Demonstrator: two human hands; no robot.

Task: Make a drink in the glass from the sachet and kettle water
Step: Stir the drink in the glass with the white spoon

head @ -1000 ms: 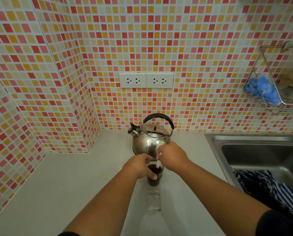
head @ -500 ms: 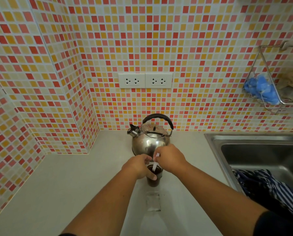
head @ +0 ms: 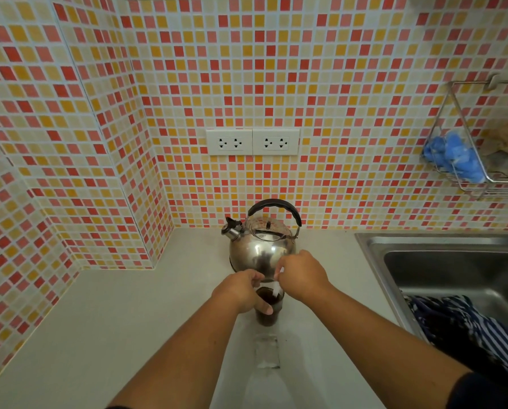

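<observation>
A glass (head: 267, 315) with dark brown liquid stands on the white counter in front of a shiny steel kettle (head: 261, 246) with a black handle. My left hand (head: 241, 292) is wrapped around the glass from the left. My right hand (head: 301, 278) pinches a thin white stirrer (head: 277, 290) that dips into the drink. A clear, flat sachet (head: 266, 351) lies on the counter just in front of the glass.
A steel sink (head: 453, 270) sits at the right with a striped cloth (head: 465, 329) in it. A wire rack (head: 483, 160) with blue items hangs on the tiled wall. Two double sockets (head: 252, 141) are above the kettle. The tiled wall juts out at left.
The white stirrer in my right hand has shifted slightly inside the glass. My left hand stays on the glass. Kettle and sachet have not moved.
</observation>
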